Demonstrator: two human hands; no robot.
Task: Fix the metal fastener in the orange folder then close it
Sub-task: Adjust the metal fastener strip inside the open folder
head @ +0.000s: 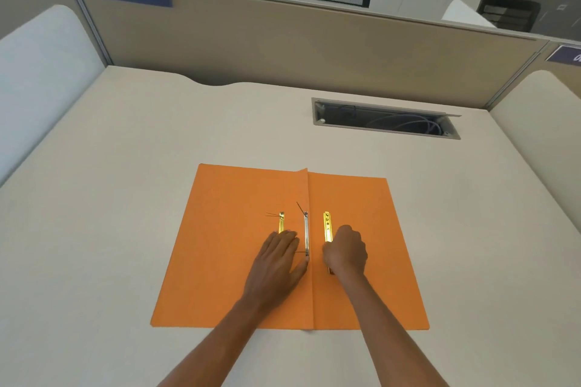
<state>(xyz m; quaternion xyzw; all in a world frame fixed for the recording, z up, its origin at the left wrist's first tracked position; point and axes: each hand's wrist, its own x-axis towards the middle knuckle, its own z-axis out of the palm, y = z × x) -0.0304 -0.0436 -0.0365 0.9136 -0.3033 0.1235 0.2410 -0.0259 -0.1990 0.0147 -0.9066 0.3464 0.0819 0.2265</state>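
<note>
The orange folder (226, 261) lies open and flat on the desk, its spine fold running down the middle. A silver fastener strip (306, 234) sits along the fold with thin prongs sticking up at its far end. A gold bar (281, 221) lies on the left leaf, partly under my left hand (276, 264), which rests flat with fingers spread, thumb by the strip's near end. A second gold bar (327, 226) lies on the right leaf. My right hand (345, 250) is curled over its near half, fingers closed on it.
The beige desk (125, 198) spreads around the folder. An open cable slot (385, 119) with wires is set into the desk at the back right. Tan partition walls (283, 41) ring the desk; office chairs and a fire extinguisher stand beyond them.
</note>
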